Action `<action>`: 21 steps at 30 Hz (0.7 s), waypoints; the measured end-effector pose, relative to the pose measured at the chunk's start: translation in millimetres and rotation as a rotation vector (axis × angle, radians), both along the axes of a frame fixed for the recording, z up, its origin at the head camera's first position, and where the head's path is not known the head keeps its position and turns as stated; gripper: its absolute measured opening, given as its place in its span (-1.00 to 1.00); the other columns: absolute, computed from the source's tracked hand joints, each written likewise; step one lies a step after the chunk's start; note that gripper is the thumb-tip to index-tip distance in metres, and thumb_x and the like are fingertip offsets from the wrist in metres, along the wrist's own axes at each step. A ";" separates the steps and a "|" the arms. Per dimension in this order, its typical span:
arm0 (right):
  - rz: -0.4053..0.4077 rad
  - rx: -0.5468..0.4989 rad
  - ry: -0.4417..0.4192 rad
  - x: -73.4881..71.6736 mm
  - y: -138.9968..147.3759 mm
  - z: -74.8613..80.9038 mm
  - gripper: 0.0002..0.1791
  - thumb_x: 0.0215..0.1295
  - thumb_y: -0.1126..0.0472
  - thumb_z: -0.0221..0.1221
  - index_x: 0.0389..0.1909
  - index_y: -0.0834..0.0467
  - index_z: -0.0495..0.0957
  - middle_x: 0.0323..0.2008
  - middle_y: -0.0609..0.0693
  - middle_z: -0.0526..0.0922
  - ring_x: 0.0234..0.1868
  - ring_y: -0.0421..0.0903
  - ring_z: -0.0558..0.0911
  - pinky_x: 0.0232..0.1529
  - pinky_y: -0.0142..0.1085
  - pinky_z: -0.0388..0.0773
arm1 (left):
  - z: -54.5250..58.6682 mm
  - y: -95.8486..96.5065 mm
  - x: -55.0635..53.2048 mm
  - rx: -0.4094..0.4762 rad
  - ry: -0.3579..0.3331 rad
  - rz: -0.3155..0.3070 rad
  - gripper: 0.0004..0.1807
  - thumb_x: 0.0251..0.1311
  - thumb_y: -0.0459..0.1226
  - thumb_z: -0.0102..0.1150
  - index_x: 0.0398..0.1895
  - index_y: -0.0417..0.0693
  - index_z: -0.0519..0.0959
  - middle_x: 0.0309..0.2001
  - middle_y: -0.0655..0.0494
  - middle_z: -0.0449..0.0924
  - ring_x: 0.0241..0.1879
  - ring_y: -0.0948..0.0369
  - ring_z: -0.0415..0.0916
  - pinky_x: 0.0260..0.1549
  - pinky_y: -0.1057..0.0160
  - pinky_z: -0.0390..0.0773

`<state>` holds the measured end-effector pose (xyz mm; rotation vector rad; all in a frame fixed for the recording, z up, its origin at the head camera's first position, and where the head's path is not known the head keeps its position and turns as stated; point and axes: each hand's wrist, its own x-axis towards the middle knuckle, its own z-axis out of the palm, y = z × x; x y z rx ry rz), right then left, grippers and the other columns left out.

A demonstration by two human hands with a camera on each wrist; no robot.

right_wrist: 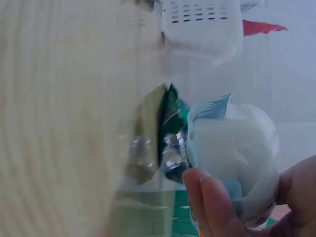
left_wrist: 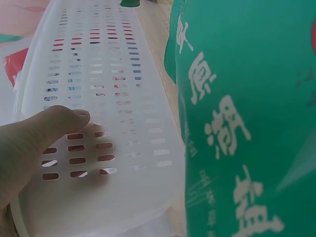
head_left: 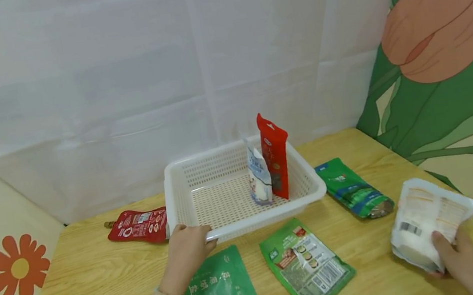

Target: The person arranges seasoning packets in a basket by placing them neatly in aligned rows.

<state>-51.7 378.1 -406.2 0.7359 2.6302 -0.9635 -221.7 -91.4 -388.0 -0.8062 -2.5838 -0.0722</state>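
My left hand (head_left: 188, 252) grips the front left corner of a white plastic basket (head_left: 247, 225); the left wrist view shows the thumb pressed on its slotted wall, the fingers behind it. Inside the basket, at its right end, a red packet (head_left: 275, 157) and a small white-and-blue pouch (head_left: 260, 177) stand upright. At the right, my right hand (head_left: 465, 256) holds a white pouch (head_left: 428, 221) with a barcode, thumb on one face. In the right wrist view this pouch (right_wrist: 237, 153) is tilted, fingers around its lower end, above the table surface.
A red spouted pouch (head_left: 143, 225) lies left of the basket, partly hidden by it. Before the basket lie a dark green pouch (head_left: 226, 282), under my left forearm, and a light green packet (head_left: 307, 266). Another green bag (head_left: 353, 189) lies to its right. A white sheet (head_left: 118, 83) hangs behind.
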 end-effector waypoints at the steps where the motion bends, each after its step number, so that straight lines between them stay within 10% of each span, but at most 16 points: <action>1: -0.004 -0.003 0.018 -0.1 -3.4 3.4 -0.22 0.49 -0.10 -0.50 0.24 0.62 -0.17 0.07 0.62 0.36 -0.13 0.33 0.59 -0.17 -0.03 0.52 | -0.2 0.0 -0.2 0.001 0.001 -0.001 -0.71 -0.11 -0.09 0.41 -0.70 0.06 0.47 -0.79 0.22 0.50 -0.73 0.28 0.42 -0.34 0.16 0.48; 6: -0.035 -0.071 0.119 -0.3 -25.4 19.0 -0.21 0.50 -0.12 -0.46 0.32 0.55 -0.20 -0.09 0.47 0.56 -0.45 -0.24 0.63 -0.40 -0.37 0.55 | -0.5 0.3 -1.2 0.009 -0.013 0.004 -0.71 -0.11 -0.07 0.41 -0.69 0.06 0.48 -0.78 0.22 0.51 -0.73 0.28 0.44 -0.34 0.17 0.47; 21: -0.048 -0.202 0.151 12.2 -76.5 44.2 -0.24 0.50 -0.17 -0.36 0.37 0.39 -0.16 -0.24 0.08 0.67 -0.46 -0.19 0.66 -0.39 -0.31 0.61 | 1.0 -1.3 -0.5 0.088 -0.162 -0.020 -0.73 -0.07 -0.02 0.36 -0.49 -0.01 0.60 -0.62 0.22 0.62 -0.65 0.32 0.42 -0.31 0.18 0.45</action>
